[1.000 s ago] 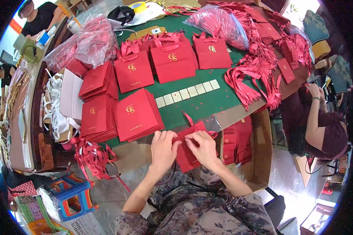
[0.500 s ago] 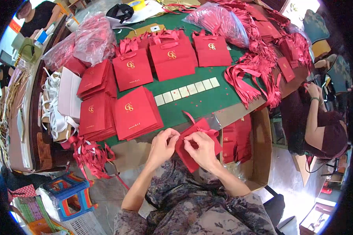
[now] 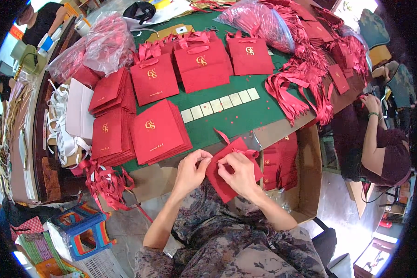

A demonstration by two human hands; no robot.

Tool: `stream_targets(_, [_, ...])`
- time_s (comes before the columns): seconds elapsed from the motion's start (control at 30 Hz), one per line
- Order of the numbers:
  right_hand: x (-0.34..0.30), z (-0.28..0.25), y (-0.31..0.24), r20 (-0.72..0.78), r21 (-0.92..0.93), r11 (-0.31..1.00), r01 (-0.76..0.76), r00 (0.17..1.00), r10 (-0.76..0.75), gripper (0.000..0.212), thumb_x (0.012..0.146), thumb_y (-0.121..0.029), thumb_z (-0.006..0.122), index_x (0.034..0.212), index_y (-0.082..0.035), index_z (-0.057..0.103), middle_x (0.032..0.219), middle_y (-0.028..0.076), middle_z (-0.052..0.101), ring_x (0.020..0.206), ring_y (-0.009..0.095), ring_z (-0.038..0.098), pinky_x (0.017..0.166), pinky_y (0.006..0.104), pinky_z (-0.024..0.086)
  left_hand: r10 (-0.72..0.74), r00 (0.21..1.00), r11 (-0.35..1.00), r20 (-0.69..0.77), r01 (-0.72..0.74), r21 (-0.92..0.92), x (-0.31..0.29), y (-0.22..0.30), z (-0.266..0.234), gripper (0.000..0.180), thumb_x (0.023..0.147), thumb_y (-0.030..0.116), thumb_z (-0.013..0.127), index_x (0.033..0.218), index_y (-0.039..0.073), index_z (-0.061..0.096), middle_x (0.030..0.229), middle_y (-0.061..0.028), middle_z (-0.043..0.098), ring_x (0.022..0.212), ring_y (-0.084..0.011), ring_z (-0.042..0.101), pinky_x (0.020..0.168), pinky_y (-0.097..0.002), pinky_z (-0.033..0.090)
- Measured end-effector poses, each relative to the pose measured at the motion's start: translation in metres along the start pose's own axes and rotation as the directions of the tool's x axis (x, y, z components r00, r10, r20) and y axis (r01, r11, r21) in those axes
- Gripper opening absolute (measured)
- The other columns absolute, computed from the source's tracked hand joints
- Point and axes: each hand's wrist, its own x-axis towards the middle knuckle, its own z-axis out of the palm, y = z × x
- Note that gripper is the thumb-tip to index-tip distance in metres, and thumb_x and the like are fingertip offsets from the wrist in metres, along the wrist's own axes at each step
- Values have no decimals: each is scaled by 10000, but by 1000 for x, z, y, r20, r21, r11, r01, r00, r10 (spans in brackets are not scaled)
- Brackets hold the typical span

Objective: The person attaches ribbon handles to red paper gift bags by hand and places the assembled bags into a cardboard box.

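Red gift bag (image 3: 218, 184) over lap (image 3: 197, 201) w/ ribbon (image 3: 222, 135), prob part-done. LH (image 3: 191, 173) + RH (image 3: 239, 175) pinching at it, can't tell what. Ribboned bags (image 3: 201, 69) look done; flat bag stack (image 3: 157, 136), no ribbon vis, prob left.

The view, from a head-worn fisheye, looked steeply down and forward, close above the left hand (image 3: 191, 172) and right hand (image 3: 239, 174) just below centre, with patterned clothes (image 3: 231, 245) at lower middle and the green tabletop (image 3: 204, 135) spread across upper middle.
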Motion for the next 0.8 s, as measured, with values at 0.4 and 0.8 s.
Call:
stream_targets(0.4, [10,4,1,121,-225,952,206,976,-183,190,734,-33,714,863,-51,576,777,98,570,755,308,576,669,425,474,74,996,989,-57,-66,130,-1,4,5,110,892,82,644,981,29,679,833,-130,672,733,-262,649,677,-369,517])
stream_targets(0.8, [30,-37,-11,71,-62,998,-5,997,9,111,833,-85,729,905,-39,658,828,91,643,789,286,619,687,387,496,327,943,907,-56,-297,297,-7,26,12,203,814,50,719,1011,67,672,913,-103,682,827,-283,638,717,-364,530])
